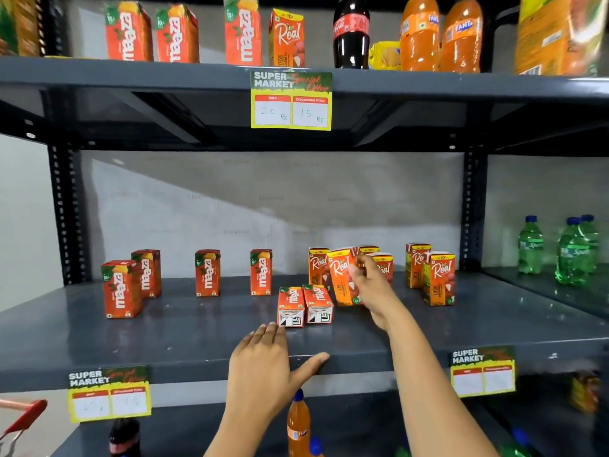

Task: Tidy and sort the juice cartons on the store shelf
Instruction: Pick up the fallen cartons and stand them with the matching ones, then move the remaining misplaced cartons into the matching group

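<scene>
On the middle shelf (pixel 164 341) several red Maaza cartons (pixel 207 273) stand upright to the left, and two Maaza cartons (pixel 304 305) lie flat on their backs near the centre. Orange Real cartons (pixel 440 278) stand in a loose group at the right. My right hand (pixel 370 285) grips one tilted Real carton (pixel 341 275) just right of the lying pair. My left hand (pixel 267 361) rests flat on the shelf's front edge, fingers spread, fingertips close to the left lying carton.
The top shelf holds Maaza cartons (pixel 128 33), a Real carton (pixel 286 39), a cola bottle (pixel 351 31) and Fanta bottles (pixel 420 34). Green Sprite bottles (pixel 530 247) stand in the bay to the right. Price tags (pixel 291 100) hang on shelf edges. A Fanta bottle (pixel 298 423) stands below.
</scene>
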Demonstrator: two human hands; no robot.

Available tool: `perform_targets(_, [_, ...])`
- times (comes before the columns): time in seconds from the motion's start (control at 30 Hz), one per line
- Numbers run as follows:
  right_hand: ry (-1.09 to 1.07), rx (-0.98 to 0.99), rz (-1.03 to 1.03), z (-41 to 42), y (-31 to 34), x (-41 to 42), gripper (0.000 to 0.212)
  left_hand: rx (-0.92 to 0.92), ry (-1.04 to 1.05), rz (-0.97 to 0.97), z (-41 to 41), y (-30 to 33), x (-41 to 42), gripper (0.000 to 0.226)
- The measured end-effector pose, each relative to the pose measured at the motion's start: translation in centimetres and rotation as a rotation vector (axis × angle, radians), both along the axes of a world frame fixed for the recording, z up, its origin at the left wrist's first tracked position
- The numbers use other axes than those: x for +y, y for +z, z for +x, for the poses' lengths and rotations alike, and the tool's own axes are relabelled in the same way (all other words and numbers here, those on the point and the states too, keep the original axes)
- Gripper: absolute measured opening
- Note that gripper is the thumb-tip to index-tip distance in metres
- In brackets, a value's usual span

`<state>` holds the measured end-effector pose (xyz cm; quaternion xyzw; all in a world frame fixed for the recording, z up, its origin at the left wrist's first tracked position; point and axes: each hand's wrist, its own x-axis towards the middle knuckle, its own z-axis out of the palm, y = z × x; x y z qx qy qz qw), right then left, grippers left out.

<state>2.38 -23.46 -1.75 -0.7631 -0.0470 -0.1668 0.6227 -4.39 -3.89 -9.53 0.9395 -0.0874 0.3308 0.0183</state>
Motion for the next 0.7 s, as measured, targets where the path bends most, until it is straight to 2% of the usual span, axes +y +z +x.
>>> perform_targets(0.1, [0.013,0.057,0.013,0.2,-0.7,0.8,0.037,-0.061,-0.009,-0.026,0.3,-0.5,0.0,0.099])
perform_targets(0.23, [0.029,0.156,0.000,0.2,-0.5,1.6,0.045,-0.146,-0.033,-0.069,0.1,-0.2,0.3,0.081])
perform_targets(0.33, [0.044,0.209,-0.027,-0.5,0.0,2.0,0.049,-0.104,-0.029,-0.106,0.0,0.6,1.3,0.073])
perform_targets(0.4, [-0.065,0.183,-0.221,-1.3,0.0,2.1,0.047,-0.107,-0.035,-0.116,0.2,0.7,2.0,0.072])
perform_targets(0.47, [-0.320,0.084,-0.477,-2.0,-0.6,2.4,0.039,-0.102,-0.038,-0.113,0.4,0.6,2.3,0.073])
perform_targets(0.5, [-0.396,0.034,-0.534,-2.2,-1.0,3.0,0.033,-0.094,-0.037,-0.104,0.5,0.5,2.3,0.075])
perform_targets(0.57, [-0.402,0.027,-0.576,-2.4,-1.6,4.7,0.040,-0.086,-0.035,-0.081,0.6,0.2,2.2,0.078])
perform_targets(0.63, [-0.359,0.119,-0.597,-2.2,-1.9,6.8,0.052,-0.093,-0.043,-0.082,0.8,0.0,2.3,0.080])
perform_targets(0.7, [-0.408,0.169,-0.603,-2.3,-1.5,8.4,0.057,-0.112,-0.047,-0.085,0.9,-0.1,2.4,0.082])
